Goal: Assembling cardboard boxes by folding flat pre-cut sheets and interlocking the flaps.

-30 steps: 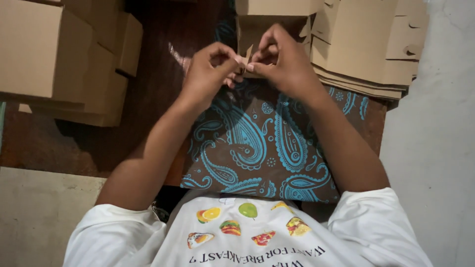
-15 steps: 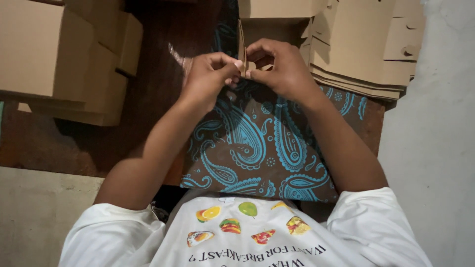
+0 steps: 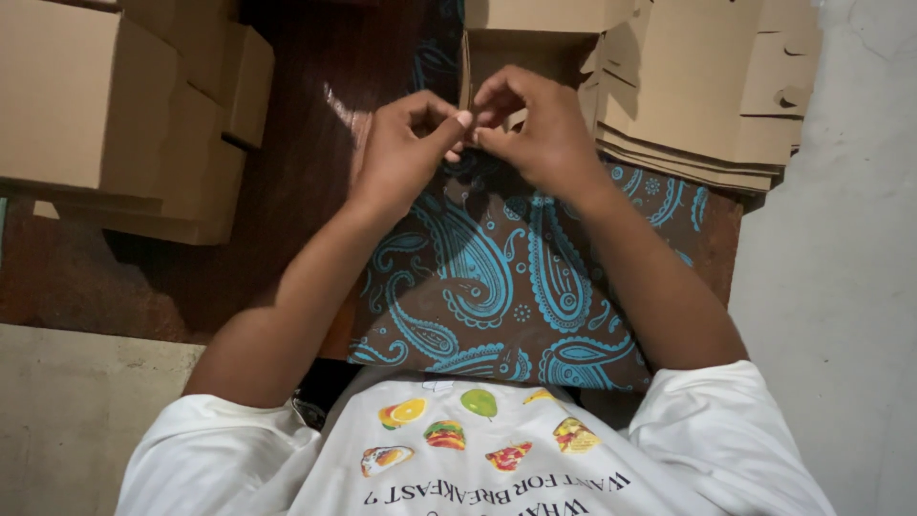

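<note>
At the far left, assembled cardboard boxes (image 3: pixel 124 115) stand stacked on a dark reddish-brown floor (image 3: pixel 287 201), their plain tan sides facing up toward the camera, and a paler concrete strip (image 3: pixel 86 411) runs along the near left edge. Moving right, the left hand (image 3: pixel 406 148) rises from a bare forearm, its fingers (image 3: pixel 457 122) curled tight and pinched together with the thumb pressed forward against a thin cardboard piece (image 3: pixel 466 72). That piece stands on edge, narrow and upright, reaching away from the fingertips toward the far side, just in front of another brown box face (image 3: pixel 521 53). Touching it from the other side, the right hand (image 3: pixel 535 129) is bent over at the knuckles, its fingers (image 3: pixel 492 100) closed in a pinch on the same cardboard piece, so both hands meet at its lower end with fingertips touching or nearly so; how much of the piece lies hidden under them cannot be told. Below the hands, a brown cloth with turquoise paisley figures (image 3: pixel 497 277) covers the person's lap, and nearer still a white shirt with small food pictures (image 3: pixel 478 449) fills the bottom edge. Farther right, a pile of flat, unfolded cardboard blanks (image 3: pixel 707 96) lies stacked with slotted edges showing, resting partly over the cloth, and beyond it a pale grey wall (image 3: pixel 841 268) takes up the right side.
</note>
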